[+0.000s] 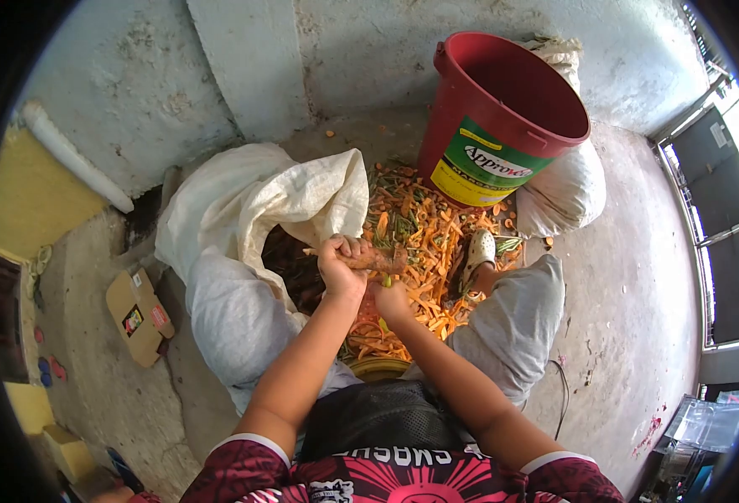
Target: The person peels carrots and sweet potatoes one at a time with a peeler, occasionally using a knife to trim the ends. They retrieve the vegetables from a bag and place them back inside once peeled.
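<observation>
My left hand (343,261) is wrapped round a long brown root vegetable (378,258), which points to the right. Just below its right part, my right hand (391,297) is closed on a small tool, of which only a yellow-green bit (388,282) shows; the rest is hidden. Orange and green peelings (432,243) lie in a heap under and beyond both hands. An open white sack (302,197) stands left of my left hand, with dark roots (292,260) inside.
A large red bucket (491,109) stands beyond the peelings, against a full white sack (564,197). Flattened cardboard (137,318) lies on the floor at left. My foot in a light clog (479,254) is right of the peelings. A thin cable (564,394) lies at right.
</observation>
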The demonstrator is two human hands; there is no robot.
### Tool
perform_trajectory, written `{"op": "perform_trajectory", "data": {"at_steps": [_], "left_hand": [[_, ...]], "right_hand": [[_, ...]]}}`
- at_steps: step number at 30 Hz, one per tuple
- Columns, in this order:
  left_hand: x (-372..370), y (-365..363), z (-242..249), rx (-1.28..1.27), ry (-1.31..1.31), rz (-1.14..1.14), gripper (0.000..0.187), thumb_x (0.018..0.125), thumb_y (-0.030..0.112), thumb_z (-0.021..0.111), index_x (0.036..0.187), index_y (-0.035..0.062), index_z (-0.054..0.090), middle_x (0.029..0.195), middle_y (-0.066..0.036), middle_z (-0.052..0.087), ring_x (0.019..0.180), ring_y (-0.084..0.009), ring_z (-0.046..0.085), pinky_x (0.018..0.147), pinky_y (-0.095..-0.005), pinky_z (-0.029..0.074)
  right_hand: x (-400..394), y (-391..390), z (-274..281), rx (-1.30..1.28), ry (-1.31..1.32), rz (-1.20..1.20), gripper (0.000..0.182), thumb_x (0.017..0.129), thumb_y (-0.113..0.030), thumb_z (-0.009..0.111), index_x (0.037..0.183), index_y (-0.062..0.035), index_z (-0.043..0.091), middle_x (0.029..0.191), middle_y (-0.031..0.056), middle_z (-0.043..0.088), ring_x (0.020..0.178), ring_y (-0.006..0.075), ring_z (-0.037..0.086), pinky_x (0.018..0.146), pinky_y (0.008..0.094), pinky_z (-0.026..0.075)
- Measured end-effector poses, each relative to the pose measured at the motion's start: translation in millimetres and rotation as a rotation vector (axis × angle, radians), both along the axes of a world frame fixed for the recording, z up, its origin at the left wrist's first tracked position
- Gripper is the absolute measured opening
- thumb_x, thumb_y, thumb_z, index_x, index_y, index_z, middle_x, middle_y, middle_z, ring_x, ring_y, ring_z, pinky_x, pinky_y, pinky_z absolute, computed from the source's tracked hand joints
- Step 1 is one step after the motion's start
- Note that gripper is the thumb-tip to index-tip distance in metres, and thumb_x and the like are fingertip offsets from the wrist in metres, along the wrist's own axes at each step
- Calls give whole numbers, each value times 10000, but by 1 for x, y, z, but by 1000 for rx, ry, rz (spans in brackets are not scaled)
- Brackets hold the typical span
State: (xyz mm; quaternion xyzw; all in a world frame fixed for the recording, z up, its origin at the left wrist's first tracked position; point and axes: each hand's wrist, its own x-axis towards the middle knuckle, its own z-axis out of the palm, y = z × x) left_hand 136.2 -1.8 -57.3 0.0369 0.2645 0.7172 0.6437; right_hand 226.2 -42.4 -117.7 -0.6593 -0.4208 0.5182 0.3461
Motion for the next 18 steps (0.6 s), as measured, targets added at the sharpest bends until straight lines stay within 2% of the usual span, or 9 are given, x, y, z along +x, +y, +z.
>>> {"op": "perform_trajectory", "data": {"at_steps": [2,5,8,14,18], "left_hand": [[3,-1,3,165,155,-37,223,668,182,406,525,118,247,507,-21,305,573,-186,380,696,-348,368],[-1,1,8,-11,-72,-10,215,668,169,404,522,112,257,506,-27,310,565,-183,374,683,-351,363],[0,1,8,-137,-132,26,205,670,150,402,514,101,277,504,-32,320,557,-176,368,665,-349,361],[13,-8,5,321,507,-86,183,673,127,394,518,83,307,507,-32,329,529,-166,361,623,-324,366],[1,3,15,-195,-150,42,197,667,140,415,526,93,286,507,-31,321,520,-167,353,628,-326,369]], "right_hand": [[-1,3,-6,-113,70,1,169,717,-108,502,775,23,591,620,144,549,564,223,517,543,336,400],[-5,0,0,-8,156,-69,162,716,-106,505,767,31,576,610,134,544,554,212,508,535,330,394],[-5,0,5,-22,80,-54,150,708,-93,503,770,27,569,597,121,539,552,197,505,530,329,393],[-10,-2,-7,-89,336,-161,163,696,-80,490,781,4,600,610,116,560,534,179,508,511,324,396],[-5,-1,-19,-16,79,-62,153,699,-99,500,746,5,601,609,118,562,528,170,508,503,326,398]]}}
